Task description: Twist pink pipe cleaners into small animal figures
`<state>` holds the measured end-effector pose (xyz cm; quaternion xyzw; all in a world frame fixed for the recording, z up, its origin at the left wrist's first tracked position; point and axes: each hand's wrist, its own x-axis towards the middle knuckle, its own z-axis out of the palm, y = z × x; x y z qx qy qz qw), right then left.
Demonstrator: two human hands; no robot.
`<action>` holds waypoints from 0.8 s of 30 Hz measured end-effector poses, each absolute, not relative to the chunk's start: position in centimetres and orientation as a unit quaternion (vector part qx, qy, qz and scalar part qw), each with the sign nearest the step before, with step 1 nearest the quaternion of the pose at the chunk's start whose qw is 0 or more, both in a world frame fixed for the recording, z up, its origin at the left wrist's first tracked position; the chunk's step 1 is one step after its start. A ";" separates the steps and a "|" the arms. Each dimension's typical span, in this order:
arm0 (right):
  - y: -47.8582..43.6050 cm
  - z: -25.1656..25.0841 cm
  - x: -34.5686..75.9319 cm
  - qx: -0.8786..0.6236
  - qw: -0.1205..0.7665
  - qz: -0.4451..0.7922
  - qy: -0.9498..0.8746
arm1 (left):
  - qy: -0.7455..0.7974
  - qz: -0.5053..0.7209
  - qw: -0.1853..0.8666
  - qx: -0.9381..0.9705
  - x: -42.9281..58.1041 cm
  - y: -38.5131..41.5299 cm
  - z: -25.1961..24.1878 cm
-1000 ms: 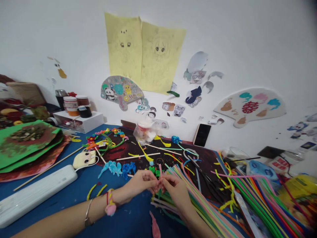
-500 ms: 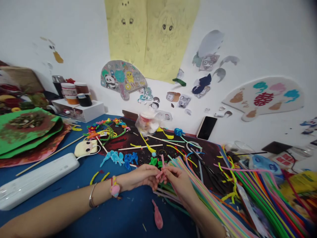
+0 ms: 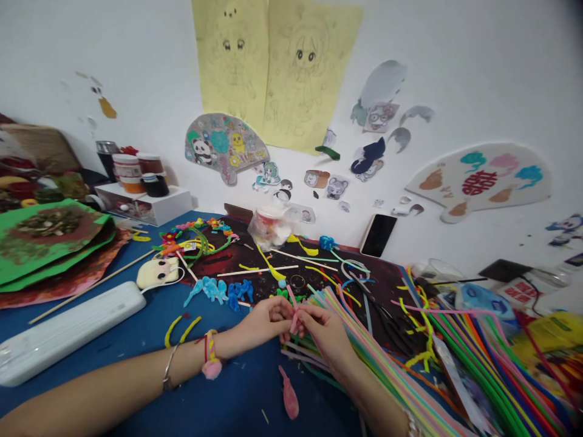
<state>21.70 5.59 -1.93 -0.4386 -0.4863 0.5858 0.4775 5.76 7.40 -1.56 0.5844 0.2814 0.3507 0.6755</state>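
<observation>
Two hands: left hand [image 3: 264, 323] and right hand [image 3: 323, 334] both curled nearly shut, pinching one pink pipe cleaner [image 3: 294, 317] between fingertips; spare pipe cleaners [image 3: 368, 364] lie fanned near right, within easy reach.

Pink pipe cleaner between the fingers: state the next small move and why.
Probably pinch the pink pipe cleaner a little tighter and twist it slightly where the left hand and right hand meet. Both hands grasp it at that spot, while its upper end stands free, so a small twist seems the likeliest fit.
</observation>
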 end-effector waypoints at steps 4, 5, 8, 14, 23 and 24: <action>5.7 -2.5 21.5 -0.440 0.479 0.591 -0.476 | 0.281 0.392 0.653 0.583 5.9 7.3 -1.9; 5.7 -2.5 21.5 -0.435 0.478 0.596 -0.476 | 0.278 0.402 0.646 0.586 5.9 7.3 -2.0; 5.7 -2.3 21.5 -0.417 0.481 0.606 -0.476 | 0.279 0.411 0.626 0.602 5.9 7.3 -1.9; 5.5 -1.9 21.4 -0.412 0.464 0.613 -0.489 | 0.284 0.400 0.614 0.619 5.5 7.1 -1.5; 5.4 -1.5 21.4 -0.446 0.453 0.585 -0.504 | 0.317 0.421 0.601 0.601 5.2 7.3 -2.0; 5.4 -1.6 21.4 -0.445 0.452 0.579 -0.512 | 0.322 0.422 0.597 0.602 5.2 7.4 -2.1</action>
